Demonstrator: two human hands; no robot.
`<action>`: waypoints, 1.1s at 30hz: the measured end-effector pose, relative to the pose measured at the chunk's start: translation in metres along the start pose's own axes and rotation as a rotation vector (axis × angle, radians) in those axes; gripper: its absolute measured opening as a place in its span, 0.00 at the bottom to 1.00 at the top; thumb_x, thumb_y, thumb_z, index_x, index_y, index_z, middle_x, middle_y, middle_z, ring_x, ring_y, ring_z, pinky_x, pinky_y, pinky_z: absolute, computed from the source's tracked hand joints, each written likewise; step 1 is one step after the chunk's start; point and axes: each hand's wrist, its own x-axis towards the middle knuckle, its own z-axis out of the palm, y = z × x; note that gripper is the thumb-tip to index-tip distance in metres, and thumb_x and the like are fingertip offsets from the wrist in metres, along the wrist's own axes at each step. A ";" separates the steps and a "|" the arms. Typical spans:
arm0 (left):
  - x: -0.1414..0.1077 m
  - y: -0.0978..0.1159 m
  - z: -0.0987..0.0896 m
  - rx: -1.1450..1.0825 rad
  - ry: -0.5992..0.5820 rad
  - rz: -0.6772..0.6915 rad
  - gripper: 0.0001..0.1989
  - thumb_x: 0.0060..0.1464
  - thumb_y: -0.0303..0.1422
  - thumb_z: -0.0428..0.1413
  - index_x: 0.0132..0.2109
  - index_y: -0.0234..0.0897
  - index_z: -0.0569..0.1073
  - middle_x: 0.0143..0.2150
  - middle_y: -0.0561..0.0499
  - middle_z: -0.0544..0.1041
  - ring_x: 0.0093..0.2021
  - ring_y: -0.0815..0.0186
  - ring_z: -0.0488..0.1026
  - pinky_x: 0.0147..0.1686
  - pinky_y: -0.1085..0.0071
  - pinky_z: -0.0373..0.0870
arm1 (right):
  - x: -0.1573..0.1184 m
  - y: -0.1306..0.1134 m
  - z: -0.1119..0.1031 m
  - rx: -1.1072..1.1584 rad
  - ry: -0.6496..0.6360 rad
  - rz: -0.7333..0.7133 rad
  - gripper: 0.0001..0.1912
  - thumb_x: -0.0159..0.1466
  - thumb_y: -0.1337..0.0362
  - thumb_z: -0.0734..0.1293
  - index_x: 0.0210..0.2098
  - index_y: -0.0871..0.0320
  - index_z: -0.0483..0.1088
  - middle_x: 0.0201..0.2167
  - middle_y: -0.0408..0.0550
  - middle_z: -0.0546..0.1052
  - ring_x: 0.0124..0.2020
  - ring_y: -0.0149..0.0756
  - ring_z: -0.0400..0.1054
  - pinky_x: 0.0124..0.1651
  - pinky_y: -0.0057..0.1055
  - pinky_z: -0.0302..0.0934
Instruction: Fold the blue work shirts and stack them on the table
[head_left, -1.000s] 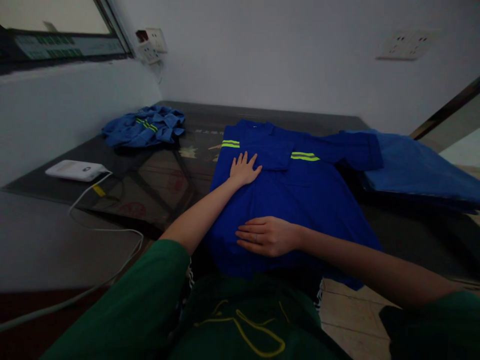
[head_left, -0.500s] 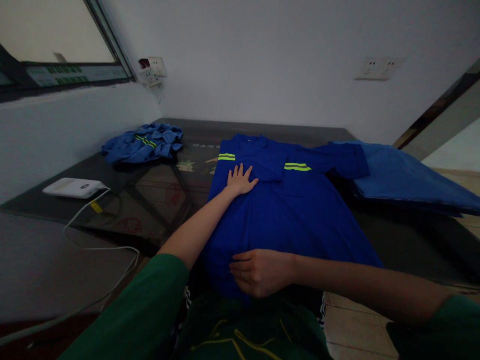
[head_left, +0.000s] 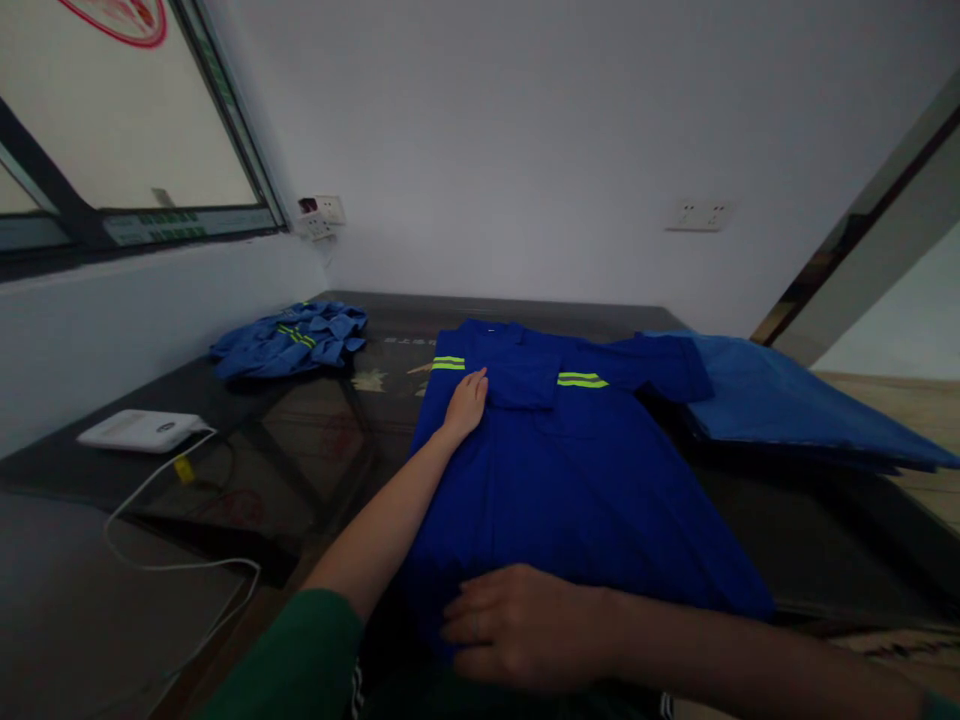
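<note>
A dark blue work shirt [head_left: 547, 490] with yellow-green and grey stripes lies spread on the dark table, its collar toward the wall. One sleeve [head_left: 521, 383] is folded across its chest; the other sleeve [head_left: 664, 365] reaches out to the right. My left hand [head_left: 466, 403] rests on the shirt's chest by the folded sleeve, its fingers close together and stretched out. Near the shirt's lower part, close to my body, is my right hand [head_left: 517, 625]. Its fingers are loosely bent and slightly apart, over the cloth.
A crumpled blue garment [head_left: 292, 340] lies at the back left of the table [head_left: 420, 315]. Nearer on that side is a white power bank [head_left: 142, 430] with a white cable [head_left: 139, 490]. Blue folded sheeting [head_left: 780, 400] lies at the right. Sockets [head_left: 696, 214] are on the wall.
My view has tilted up, so the scene sits lower. My left hand's spread fingers have drawn together beside the folded sleeve. My right hand stays near the shirt's lower part.
</note>
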 end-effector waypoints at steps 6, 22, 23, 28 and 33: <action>0.000 -0.012 -0.010 0.007 0.040 0.055 0.15 0.62 0.29 0.48 0.52 0.35 0.73 0.53 0.45 0.75 0.55 0.62 0.70 0.58 0.66 0.64 | -0.003 0.087 -0.047 -0.104 0.200 0.515 0.15 0.65 0.72 0.61 0.48 0.61 0.73 0.48 0.54 0.77 0.50 0.37 0.71 0.51 0.33 0.65; -0.009 0.013 0.006 0.330 -0.001 0.049 0.18 0.61 0.28 0.47 0.58 0.36 0.68 0.58 0.40 0.68 0.59 0.55 0.64 0.58 0.58 0.60 | -0.018 0.176 0.007 -0.181 0.083 0.882 0.21 0.68 0.66 0.57 0.59 0.61 0.65 0.61 0.60 0.66 0.64 0.46 0.58 0.64 0.54 0.49; -0.009 0.014 0.006 0.329 0.018 0.040 0.18 0.61 0.28 0.48 0.57 0.36 0.69 0.58 0.40 0.68 0.58 0.54 0.64 0.56 0.58 0.61 | -0.017 0.176 0.006 -0.172 0.108 0.890 0.21 0.68 0.66 0.57 0.59 0.61 0.66 0.60 0.59 0.67 0.63 0.45 0.59 0.64 0.53 0.50; -0.002 0.007 0.004 0.146 0.059 0.008 0.14 0.57 0.26 0.52 0.51 0.38 0.71 0.50 0.42 0.72 0.51 0.57 0.69 0.49 0.61 0.67 | -0.007 0.168 0.002 -0.198 0.219 0.878 0.19 0.68 0.67 0.57 0.55 0.61 0.70 0.55 0.56 0.73 0.54 0.40 0.68 0.59 0.41 0.59; 0.008 -0.008 0.002 -0.025 0.014 0.036 0.12 0.57 0.22 0.49 0.44 0.36 0.74 0.41 0.49 0.77 0.42 0.66 0.74 0.46 0.70 0.70 | -0.001 0.164 0.003 -0.312 0.137 0.797 0.18 0.65 0.71 0.59 0.51 0.61 0.73 0.57 0.57 0.71 0.57 0.43 0.66 0.62 0.45 0.56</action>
